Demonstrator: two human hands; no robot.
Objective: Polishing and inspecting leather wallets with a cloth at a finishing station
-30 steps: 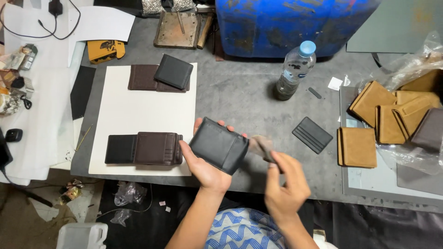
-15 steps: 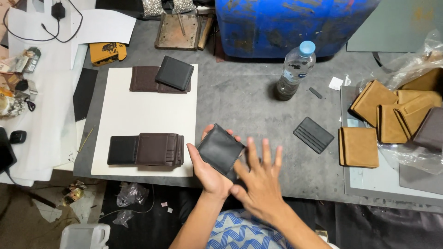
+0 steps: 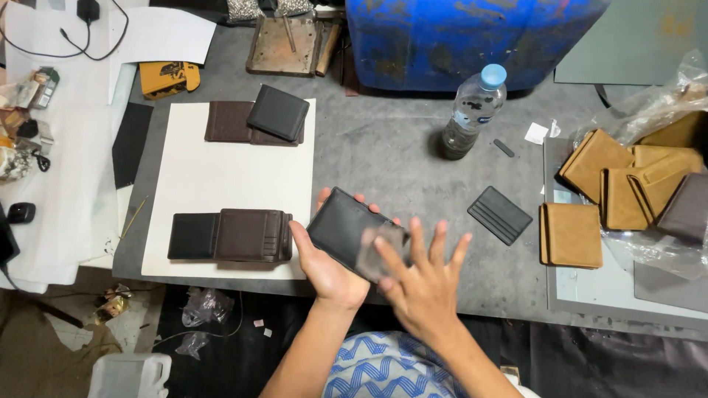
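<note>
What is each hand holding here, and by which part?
The left hand holds a black wallet from beneath, thumb on its left edge. The right hand, fingers spread, lies over its right end, with no clear grip.

Black leather wallet [image 3: 341,230], closed flat rectangle, tilted with its long edge running down to the right, cradled in the left hand [image 3: 328,267] from below, lower-right corner under the right hand's [image 3: 422,289] blurred spread fingers [image 3: 383,259].
</note>
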